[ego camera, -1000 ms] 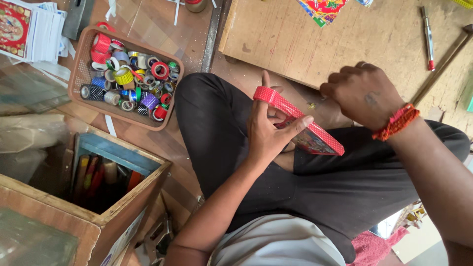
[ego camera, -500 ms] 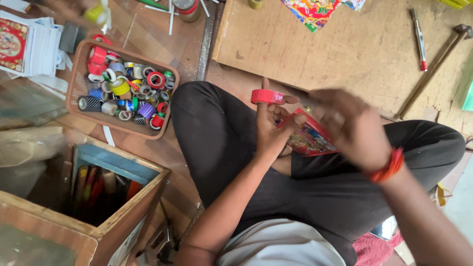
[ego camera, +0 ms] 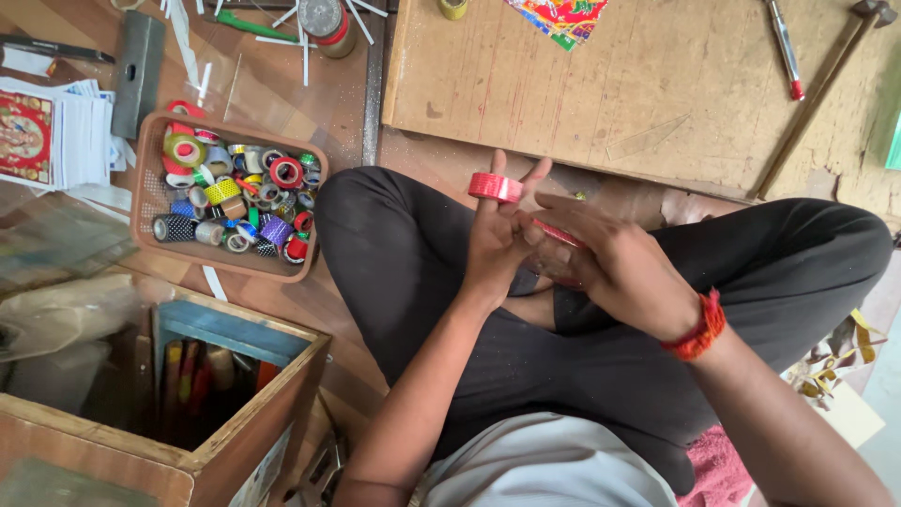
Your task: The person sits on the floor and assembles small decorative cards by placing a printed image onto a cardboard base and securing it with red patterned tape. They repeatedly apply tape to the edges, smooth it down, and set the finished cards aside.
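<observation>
Wooden flooring is showing under a seated person's crossed legs, with supplies lying within arm's reach all around. At far left a stack of printed cards (ego camera: pixel 42 136) is resting flat beside a dark metal block (ego camera: pixel 138 58), and below them an open wooden box (ego camera: pixel 197 413) is standing with tools upright inside, so the handles are pointing up for easy picking. Next to the left knee a brown basket (ego camera: pixel 145 202) is keeping dozens of small coloured tape rolls together, close enough to reach without leaning. White sticks (ego camera: pixel 300 28) are lying scattered above it.

Moving to the middle, the left hand (ego camera: pixel 497 239) is spreading its fingers upward with a red tape roll (ego camera: pixel 495 187) sitting around a finger like a ring, seemingly so the roll can turn freely while tape is being drawn off; this hand is not clenching. Just to its right, the right hand (ego camera: pixel 624 268), wearing a red thread bracelet (ego camera: pixel 696 329) at the wrist, is curling around a strip of red tape (ego camera: pixel 556 233) and touching the left fingers over the lap; exactly how it is pinching is hidden.

Beyond the hands a wooden board (ego camera: pixel 601 94) is serving as a work surface, carrying a colourful paper piece (ego camera: pixel 560 17), a pen (ego camera: pixel 784 47) and, at the right edge, a hammer (ego camera: pixel 826 80)
</observation>
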Tool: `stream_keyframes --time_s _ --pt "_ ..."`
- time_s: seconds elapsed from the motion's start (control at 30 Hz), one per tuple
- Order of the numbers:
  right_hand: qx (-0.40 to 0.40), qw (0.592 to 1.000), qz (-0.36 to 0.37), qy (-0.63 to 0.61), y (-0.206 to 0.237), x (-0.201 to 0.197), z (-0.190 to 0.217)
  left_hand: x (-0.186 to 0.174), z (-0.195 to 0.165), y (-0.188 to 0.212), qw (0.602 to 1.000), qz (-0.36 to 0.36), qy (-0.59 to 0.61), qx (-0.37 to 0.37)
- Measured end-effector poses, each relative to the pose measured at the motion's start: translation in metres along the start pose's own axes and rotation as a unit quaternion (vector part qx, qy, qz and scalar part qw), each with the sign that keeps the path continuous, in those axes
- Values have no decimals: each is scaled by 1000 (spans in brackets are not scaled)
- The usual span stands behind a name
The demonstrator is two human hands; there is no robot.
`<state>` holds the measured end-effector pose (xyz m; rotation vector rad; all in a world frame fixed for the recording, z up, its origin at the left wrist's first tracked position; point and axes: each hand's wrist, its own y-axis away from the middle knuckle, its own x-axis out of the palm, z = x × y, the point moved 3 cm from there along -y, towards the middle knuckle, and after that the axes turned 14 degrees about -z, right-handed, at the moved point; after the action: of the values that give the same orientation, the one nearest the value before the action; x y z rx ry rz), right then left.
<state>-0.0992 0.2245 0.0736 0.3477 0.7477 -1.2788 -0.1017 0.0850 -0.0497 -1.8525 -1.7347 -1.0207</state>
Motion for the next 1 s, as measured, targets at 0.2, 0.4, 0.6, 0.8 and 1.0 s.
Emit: stream_keyframes --time_s 0.2,0.4,0.6,0.8,1.0 --pt "23 999 -27 37 15 -8 -6 0 16 -2 992 -109 28 55" --pt "70 983 -149 78 55 -29 -14 0 22 -3 992 -113 21 55" --pt "150 949 -276 18 77 -18 -24 -7 18 -1 998 -60 -12 -10" --pt "185 945 -268 -11 82 -23 -33 -20 9 -3 993 14 21 -116" --pt "102 979 -171 -34 60 -39 -29 -21 6 -6 987 -8 52 -150"
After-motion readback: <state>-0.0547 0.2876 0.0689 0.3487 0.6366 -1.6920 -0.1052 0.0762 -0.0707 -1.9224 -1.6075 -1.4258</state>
